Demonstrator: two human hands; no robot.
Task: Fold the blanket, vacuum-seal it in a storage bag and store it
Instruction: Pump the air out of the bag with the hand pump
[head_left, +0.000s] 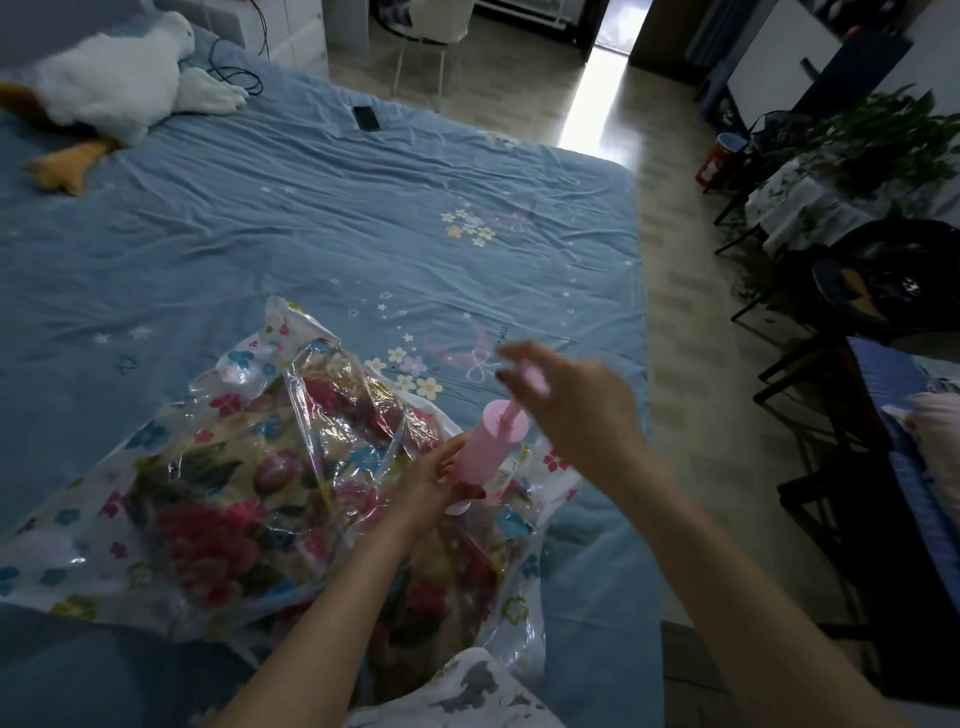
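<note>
A folded floral blanket (218, 519) lies inside a clear storage bag (78, 551) printed with small flowers, on the near part of the bed. A pink hand pump (491, 447) stands on the bag's right side. My left hand (441, 483) grips the pump's cylinder near its base. My right hand (566, 400), blurred by motion, holds the pink pump handle (535, 376), which is pulled up out of the cylinder.
The blue bed sheet (311, 223) stretches ahead. A white plush goose (114, 78) lies at the far left, a black phone (367, 117) and a cable near the far edge. Dark chairs (831, 467), a plant table (831, 202) and tiled floor are to the right.
</note>
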